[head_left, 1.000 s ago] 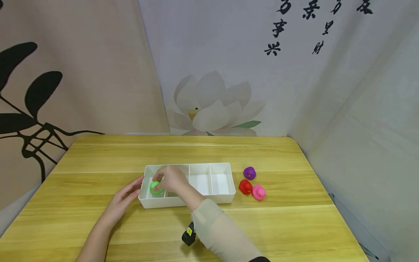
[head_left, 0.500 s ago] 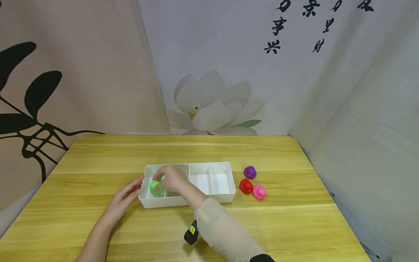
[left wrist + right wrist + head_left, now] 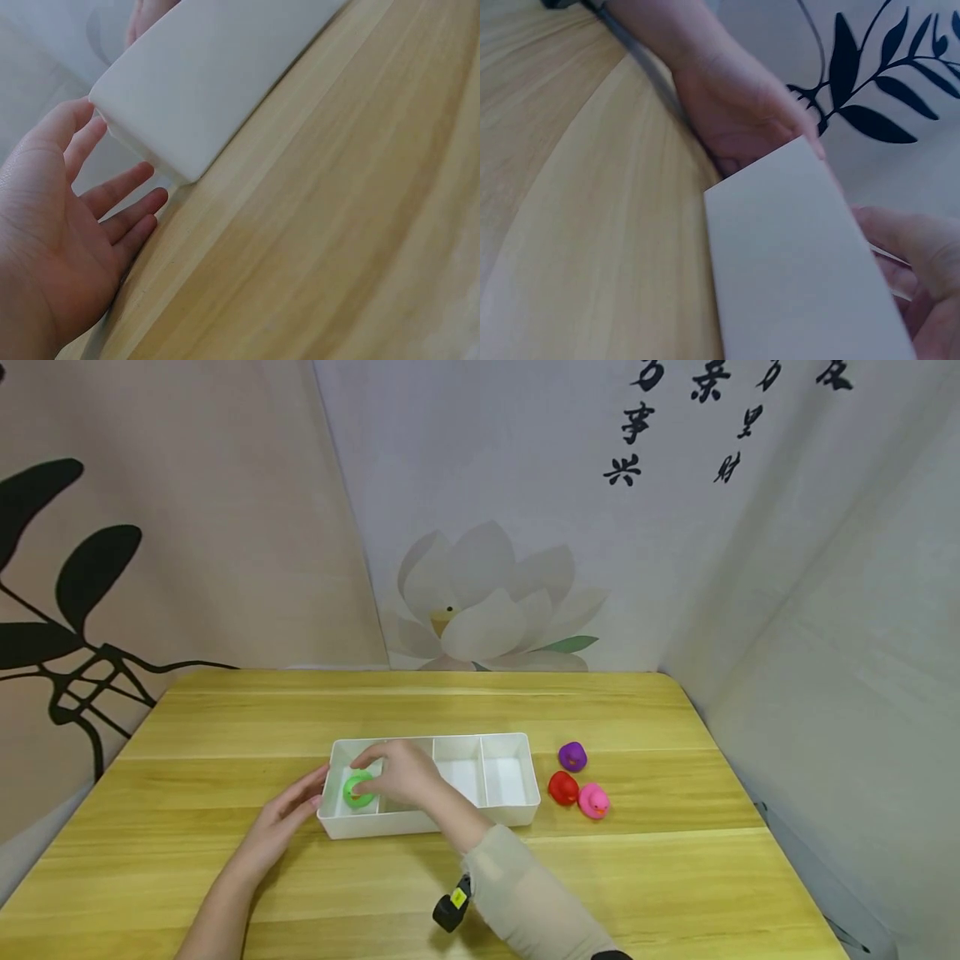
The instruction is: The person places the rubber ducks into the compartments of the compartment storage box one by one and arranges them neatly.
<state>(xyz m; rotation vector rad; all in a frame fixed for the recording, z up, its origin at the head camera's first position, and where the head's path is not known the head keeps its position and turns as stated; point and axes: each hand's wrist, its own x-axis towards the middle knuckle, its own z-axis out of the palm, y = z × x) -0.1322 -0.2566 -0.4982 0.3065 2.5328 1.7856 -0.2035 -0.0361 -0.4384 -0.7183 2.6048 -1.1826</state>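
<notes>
A white divided box (image 3: 420,827) lies lengthwise on the table. In its leftmost compartment sits a small green rubber duck (image 3: 357,792), its orange beak visible. My right hand (image 3: 405,772) reaches over the box from the right, thumb and index finger spread apart around the duck, with the thumb tip overlapping it in the head view. The right wrist view shows that hand (image 3: 922,262) behind the box wall, the duck hidden. My left hand (image 3: 281,818) rests against the box's left end; in the left wrist view its fingers (image 3: 124,187) are extended, the thumb at the corner.
Right of the box stand a purple duck (image 3: 573,757), a red duck (image 3: 563,787) and a pink duck (image 3: 594,801). A black wrist camera (image 3: 452,906) hangs under the right sleeve. Printed curtains surround the wooden table (image 3: 675,877).
My right hand's thumb and index finger have spread apart at the green duck, and the hand and forearm have shifted slightly right. The duck shows more fully. My left hand stays in place.
</notes>
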